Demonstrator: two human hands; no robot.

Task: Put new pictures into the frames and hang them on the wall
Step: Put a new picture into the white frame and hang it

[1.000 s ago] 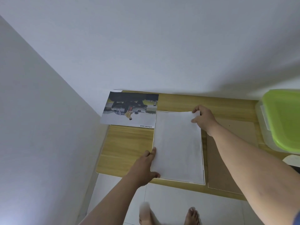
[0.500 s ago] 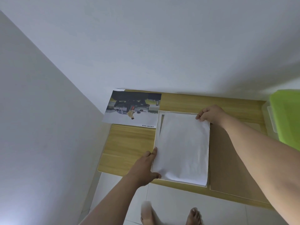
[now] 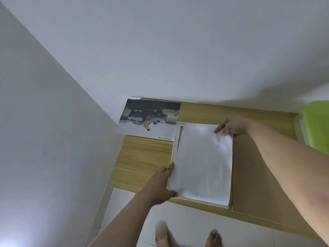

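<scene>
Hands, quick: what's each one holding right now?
Left hand: closed, gripping the frame at its near left corner.
Right hand: closed, pinching the paper at its far right corner.

1. We see two plain white walls meeting in a corner. The left wall (image 3: pixel 44 139) slants down toward us, and the back wall (image 3: pixel 195 50) fills the upper part of the view.
2. A light wood-grain table (image 3: pixel 142 157) stands against the back wall, its left end close beside the left wall (the near left corner looks rounded).
3. Below the table's near edge we see a floor (image 3: pixel 194 227) of pale tiles with thin joints.
4. The light is soft. A brighter patch (image 3: pixel 8 239) glows low on the left wall, and a dim shadow lies on the back wall at the right.
</scene>
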